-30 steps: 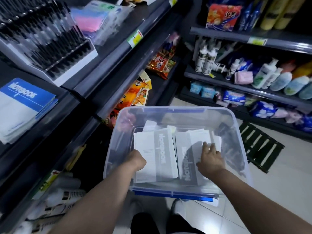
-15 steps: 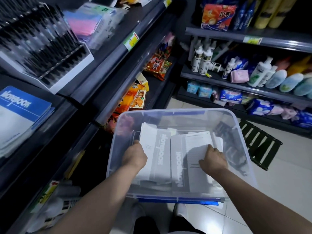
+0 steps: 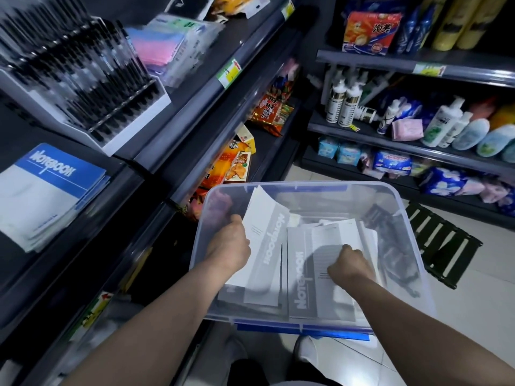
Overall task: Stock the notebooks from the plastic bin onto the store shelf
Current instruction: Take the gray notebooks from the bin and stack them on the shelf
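A clear plastic bin (image 3: 412, 235) stands on the floor in front of me, holding several grey-and-white notebooks. My left hand (image 3: 230, 247) grips the left edge of one grey notebook (image 3: 267, 240), tilted up with its far end raised above the pile. My right hand (image 3: 351, 267) is closed on another notebook (image 3: 334, 240) on the right of the pile. A stack of blue-and-white notebooks (image 3: 41, 190) lies on the dark shelf (image 3: 117, 174) at my left.
A white rack of black pens (image 3: 78, 68) stands behind the shelved stack. Snack packets (image 3: 231, 162) fill the lower left shelves. Bottles and tissue packs (image 3: 446, 129) line the shelves ahead. A dark slatted stool (image 3: 437, 240) sits right of the bin.
My left hand has lifted the left notebook so that it tilts up out of the pile. My right hand has closed on the right notebook and drawn it slightly toward me.
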Demonstrator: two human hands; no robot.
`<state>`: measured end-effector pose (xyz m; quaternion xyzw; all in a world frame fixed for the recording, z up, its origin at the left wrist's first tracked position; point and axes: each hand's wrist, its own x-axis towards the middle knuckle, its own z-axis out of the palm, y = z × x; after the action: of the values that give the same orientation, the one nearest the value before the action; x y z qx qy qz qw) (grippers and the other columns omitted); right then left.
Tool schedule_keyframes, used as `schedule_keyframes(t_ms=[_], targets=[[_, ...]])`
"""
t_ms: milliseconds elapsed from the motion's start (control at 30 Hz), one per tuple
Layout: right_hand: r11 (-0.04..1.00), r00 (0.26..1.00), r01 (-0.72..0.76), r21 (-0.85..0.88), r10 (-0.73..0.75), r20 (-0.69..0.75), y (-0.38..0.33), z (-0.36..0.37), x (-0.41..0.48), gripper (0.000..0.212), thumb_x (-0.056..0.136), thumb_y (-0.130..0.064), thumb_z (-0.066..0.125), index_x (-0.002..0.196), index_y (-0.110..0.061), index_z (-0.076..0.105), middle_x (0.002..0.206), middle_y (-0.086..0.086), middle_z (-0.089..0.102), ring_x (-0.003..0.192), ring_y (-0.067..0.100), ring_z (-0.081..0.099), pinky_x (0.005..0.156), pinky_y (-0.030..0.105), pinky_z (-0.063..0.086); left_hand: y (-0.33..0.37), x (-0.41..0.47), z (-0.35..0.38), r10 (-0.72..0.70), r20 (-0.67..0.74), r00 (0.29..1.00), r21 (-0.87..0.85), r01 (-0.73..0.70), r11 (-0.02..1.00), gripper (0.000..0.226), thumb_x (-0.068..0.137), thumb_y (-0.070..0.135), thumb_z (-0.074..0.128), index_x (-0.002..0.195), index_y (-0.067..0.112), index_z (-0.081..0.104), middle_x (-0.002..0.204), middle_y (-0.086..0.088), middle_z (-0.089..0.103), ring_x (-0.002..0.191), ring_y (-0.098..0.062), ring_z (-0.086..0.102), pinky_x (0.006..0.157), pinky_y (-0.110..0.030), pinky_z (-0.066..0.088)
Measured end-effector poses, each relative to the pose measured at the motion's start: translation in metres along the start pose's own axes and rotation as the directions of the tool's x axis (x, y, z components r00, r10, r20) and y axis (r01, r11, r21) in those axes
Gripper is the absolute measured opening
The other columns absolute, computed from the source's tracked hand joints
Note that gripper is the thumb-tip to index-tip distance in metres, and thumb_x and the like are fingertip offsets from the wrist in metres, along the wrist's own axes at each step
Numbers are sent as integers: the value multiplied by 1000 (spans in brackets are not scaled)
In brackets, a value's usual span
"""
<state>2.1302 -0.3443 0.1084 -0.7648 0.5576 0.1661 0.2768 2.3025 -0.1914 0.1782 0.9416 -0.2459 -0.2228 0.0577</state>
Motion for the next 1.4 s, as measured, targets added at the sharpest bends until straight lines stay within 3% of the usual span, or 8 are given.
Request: schedule_keyframes(t_ms=[233, 367, 467, 600, 767, 900, 1267, 1400], targets=[[947, 938, 311, 88, -290, -191, 11, -17, -13, 73, 84, 4, 43, 147, -15, 13, 131, 18, 51, 101, 39, 59, 78, 38, 46, -9, -2, -7, 171, -68, 983, 0, -171, 985, 21, 102, 22, 40, 122, 26, 43, 103, 5, 60, 94, -15, 61, 83, -32, 53], [859, 835, 505, 87, -460, -303, 12, -42, -31, 73, 91, -1, 45, 151, -25, 12, 130, 15, 55, 91, 33, 62, 74, 39, 50, -9, -10, -21, 278, -176, 944, -123, -301, 946, 45, 96, 5, 45, 136, 24, 43, 99, 3, 51, 82, -14, 50, 67, -20, 41], [797, 775, 589, 136, -509, -373, -3, -61, -45, 70, 93, -4, 46, 151, -29, 16, 126, 15, 59, 93, 33, 61, 69, 30, 40, -11, -20, -39, 164, -277, 947, -321, -252, 913, 59, 94, 0, 44, 142, 33, 34, 129, 5, 53, 84, -12, 53, 60, -17, 41], [677, 691, 702, 220, -573, -442, -37, -84, -66, 70, 94, -2, 45, 151, -29, 16, 126, 11, 59, 94, 31, 60, 67, 30, 39, -26, -41, -72, -70, -393, 917, -377, -92, 922, 66, 95, 8, 43, 149, 39, 22, 123, -7, 63, 100, -29, 58, 83, -37, 47], [490, 513, 855, 169, -757, -404, -105, -83, -103, 72, 93, 0, 45, 150, -31, 15, 138, 9, 52, 105, 33, 58, 67, 25, 32, -82, -83, -107, -293, -526, 798, -412, 63, 909, 64, 98, 11, 44, 154, 30, 17, 131, -14, 58, 113, -36, 55, 90, -41, 46], [277, 340, 935, 220, -878, -337, -164, -56, -150, 70, 93, -1, 47, 150, -29, 17, 146, 3, 43, 118, 29, 53, 78, 25, 37, -139, -137, -127, -439, -583, 684, -511, 112, 852, 64, 100, 10, 42, 154, 32, 18, 116, -4, 59, 88, -24, 53, 73, -34, 42], [82, 170, 862, 500, -976, -133, -282, 44, -323, 68, 91, -3, 45, 149, -30, 22, 146, 1, 44, 136, 19, 38, 101, 32, 34, -333, -330, -159, -727, -658, 197, -734, 51, 678, 58, 90, 0, 43, 141, 28, 43, 117, 14, 55, 99, -10, 49, 86, -26, 37], [41, 117, 860, 509, -986, -117, -308, 85, -381, 67, 90, -2, 47, 148, -29, 24, 143, 2, 46, 131, 20, 43, 104, 38, 37, -414, -388, -165, -792, -591, 151, -792, 76, 606, 56, 89, 0, 44, 140, 24, 46, 129, 2, 59, 107, -18, 54, 90, -33, 44]])
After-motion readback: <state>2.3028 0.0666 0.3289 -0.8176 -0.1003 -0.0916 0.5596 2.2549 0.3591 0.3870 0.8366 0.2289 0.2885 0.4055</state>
